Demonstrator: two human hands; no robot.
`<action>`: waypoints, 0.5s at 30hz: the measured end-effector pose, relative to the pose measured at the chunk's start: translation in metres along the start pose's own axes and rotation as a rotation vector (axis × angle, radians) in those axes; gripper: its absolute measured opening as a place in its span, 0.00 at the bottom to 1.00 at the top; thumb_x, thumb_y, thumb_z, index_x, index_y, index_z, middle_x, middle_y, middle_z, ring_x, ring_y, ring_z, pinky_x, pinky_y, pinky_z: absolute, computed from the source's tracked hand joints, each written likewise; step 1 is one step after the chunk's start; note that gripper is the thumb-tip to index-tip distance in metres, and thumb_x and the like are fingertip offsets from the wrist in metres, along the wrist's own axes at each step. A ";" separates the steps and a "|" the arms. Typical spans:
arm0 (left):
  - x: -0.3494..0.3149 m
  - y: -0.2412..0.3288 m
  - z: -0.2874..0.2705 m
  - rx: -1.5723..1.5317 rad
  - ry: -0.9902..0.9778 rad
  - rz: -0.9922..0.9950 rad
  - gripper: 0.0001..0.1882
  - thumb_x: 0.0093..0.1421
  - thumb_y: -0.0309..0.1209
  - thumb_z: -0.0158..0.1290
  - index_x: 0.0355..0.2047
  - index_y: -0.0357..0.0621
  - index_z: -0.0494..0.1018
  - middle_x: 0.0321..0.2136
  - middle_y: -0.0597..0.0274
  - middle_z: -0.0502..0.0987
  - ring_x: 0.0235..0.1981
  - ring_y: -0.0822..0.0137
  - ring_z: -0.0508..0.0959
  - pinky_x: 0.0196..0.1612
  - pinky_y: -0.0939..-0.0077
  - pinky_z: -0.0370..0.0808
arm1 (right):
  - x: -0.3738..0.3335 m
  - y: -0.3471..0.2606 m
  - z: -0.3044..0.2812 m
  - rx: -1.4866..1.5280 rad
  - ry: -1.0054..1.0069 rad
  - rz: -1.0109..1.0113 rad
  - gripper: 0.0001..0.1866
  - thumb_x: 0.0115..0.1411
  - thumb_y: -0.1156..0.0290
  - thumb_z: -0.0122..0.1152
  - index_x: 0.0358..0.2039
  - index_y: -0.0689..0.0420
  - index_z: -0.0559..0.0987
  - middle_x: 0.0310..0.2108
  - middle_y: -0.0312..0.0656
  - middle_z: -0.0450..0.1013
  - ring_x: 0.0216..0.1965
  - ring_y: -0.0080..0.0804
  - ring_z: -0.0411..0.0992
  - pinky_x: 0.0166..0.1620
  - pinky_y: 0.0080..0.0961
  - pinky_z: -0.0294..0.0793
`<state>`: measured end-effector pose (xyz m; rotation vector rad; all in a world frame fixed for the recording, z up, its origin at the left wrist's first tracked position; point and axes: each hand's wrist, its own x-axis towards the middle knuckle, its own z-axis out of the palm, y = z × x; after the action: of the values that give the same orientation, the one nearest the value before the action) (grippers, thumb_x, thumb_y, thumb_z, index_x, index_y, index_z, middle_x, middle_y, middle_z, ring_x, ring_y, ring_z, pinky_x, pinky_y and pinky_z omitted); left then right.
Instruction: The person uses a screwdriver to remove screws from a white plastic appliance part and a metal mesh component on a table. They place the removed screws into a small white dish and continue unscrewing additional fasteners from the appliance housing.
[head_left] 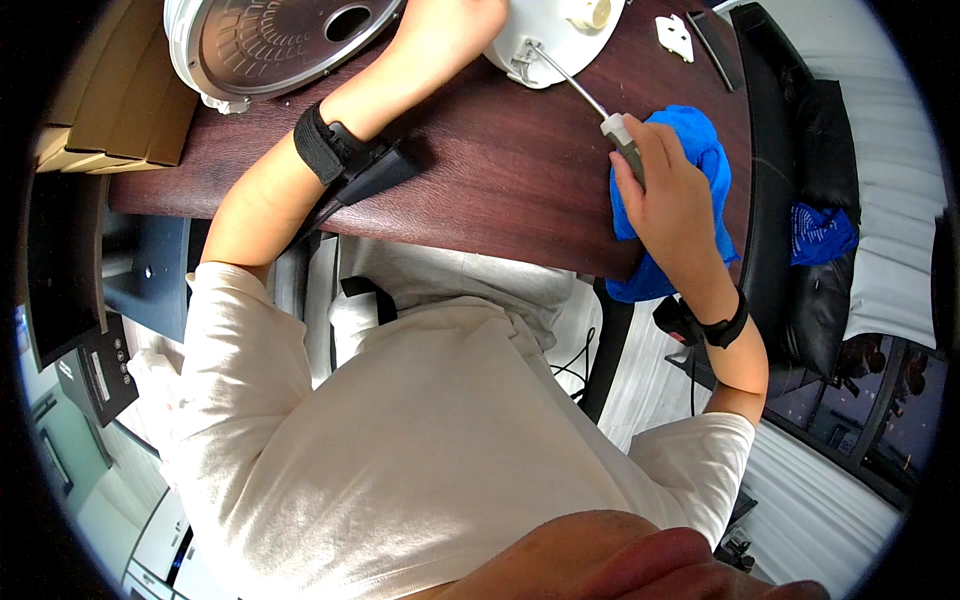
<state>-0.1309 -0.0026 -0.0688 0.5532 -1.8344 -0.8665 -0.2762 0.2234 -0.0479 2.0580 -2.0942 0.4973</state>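
My right hand (665,185) is wrapped round a screwdriver (585,93) with a grey handle and a long metal shaft. The shaft slants up to the left, and its tip meets a small fitting near the lower edge of a white rounded plastic part (560,62). A cream round knob or spout sits on that part's upper side. At the top edge of the view, my left hand (468,22) is beside the same part's left edge; its fingers are out of sight, so their grip cannot be told. Under my right hand lies a blue cloth (690,125).
A round white-rimmed appliance piece (290,45) with a dark inner face stands at the table's upper left, by cardboard boxes (130,100). A small white plastic piece (675,38) and a dark flat bar (715,50) lie at the upper right. A black sofa (820,140) adjoins the dark red table (480,190).
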 end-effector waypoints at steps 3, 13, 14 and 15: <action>-0.001 -0.001 0.000 0.000 0.000 -0.027 0.18 0.55 0.19 0.42 0.48 0.33 0.62 0.37 0.36 0.75 0.44 0.44 0.77 0.49 0.58 0.72 | -0.003 0.002 0.005 -0.088 0.005 -0.056 0.21 0.57 0.72 0.64 0.50 0.60 0.72 0.42 0.47 0.71 0.32 0.45 0.76 0.32 0.31 0.77; 0.007 -0.025 -0.001 -0.046 0.007 -0.075 0.19 0.54 0.19 0.42 0.48 0.31 0.63 0.44 0.39 0.73 0.50 0.51 0.74 0.55 0.62 0.69 | -0.002 0.020 0.025 0.069 0.056 -0.061 0.20 0.56 0.74 0.65 0.49 0.59 0.71 0.42 0.47 0.71 0.34 0.47 0.76 0.34 0.34 0.77; 0.007 -0.027 0.000 -0.040 0.012 -0.072 0.19 0.54 0.19 0.42 0.48 0.31 0.63 0.43 0.39 0.73 0.50 0.50 0.74 0.55 0.62 0.69 | -0.001 0.024 0.026 0.093 0.055 -0.053 0.20 0.56 0.73 0.65 0.49 0.59 0.71 0.41 0.47 0.71 0.34 0.47 0.76 0.35 0.34 0.77; 0.007 -0.028 0.000 -0.033 0.016 -0.069 0.19 0.54 0.19 0.42 0.48 0.31 0.63 0.43 0.39 0.73 0.50 0.50 0.74 0.55 0.62 0.69 | 0.000 0.028 0.027 0.119 0.054 -0.045 0.20 0.56 0.73 0.65 0.49 0.59 0.71 0.41 0.47 0.71 0.35 0.47 0.76 0.35 0.34 0.77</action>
<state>-0.1344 -0.0255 -0.0860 0.6042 -1.7923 -0.9338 -0.3005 0.2141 -0.0766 2.1245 -2.0283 0.6782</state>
